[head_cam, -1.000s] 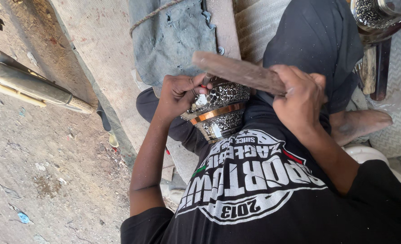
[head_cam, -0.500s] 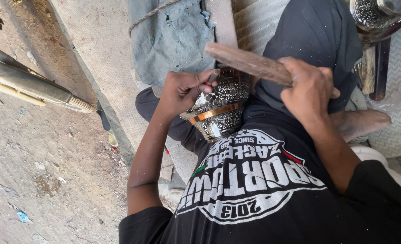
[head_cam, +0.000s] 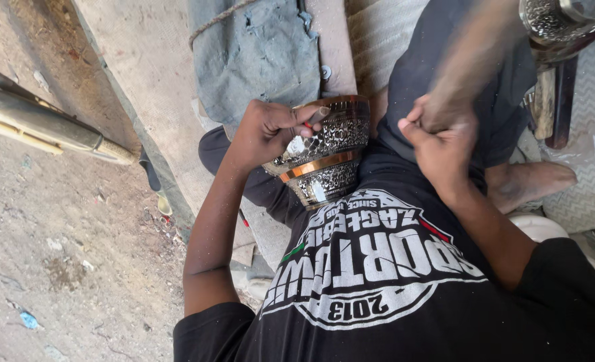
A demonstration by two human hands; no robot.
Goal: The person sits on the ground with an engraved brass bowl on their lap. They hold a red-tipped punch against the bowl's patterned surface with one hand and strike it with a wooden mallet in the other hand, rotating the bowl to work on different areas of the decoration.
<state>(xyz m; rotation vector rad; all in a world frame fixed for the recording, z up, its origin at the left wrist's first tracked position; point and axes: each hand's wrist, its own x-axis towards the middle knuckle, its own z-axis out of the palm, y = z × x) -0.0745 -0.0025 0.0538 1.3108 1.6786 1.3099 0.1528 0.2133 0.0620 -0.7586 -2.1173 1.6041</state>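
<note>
The left hand (head_cam: 267, 131) pinches a small punch (head_cam: 313, 114) against the engraved bowl (head_cam: 327, 157), which is braced in the lap for steadiness. The right hand (head_cam: 441, 137) grips a blurred wooden mallet (head_cam: 475, 60), raised to strike.

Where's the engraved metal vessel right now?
Head view, centre: the vessel lies tilted in the person's lap, against the black shirt. The left hand grips its upper rim; the right hand holds a blurred wooden stick beside it.
</note>
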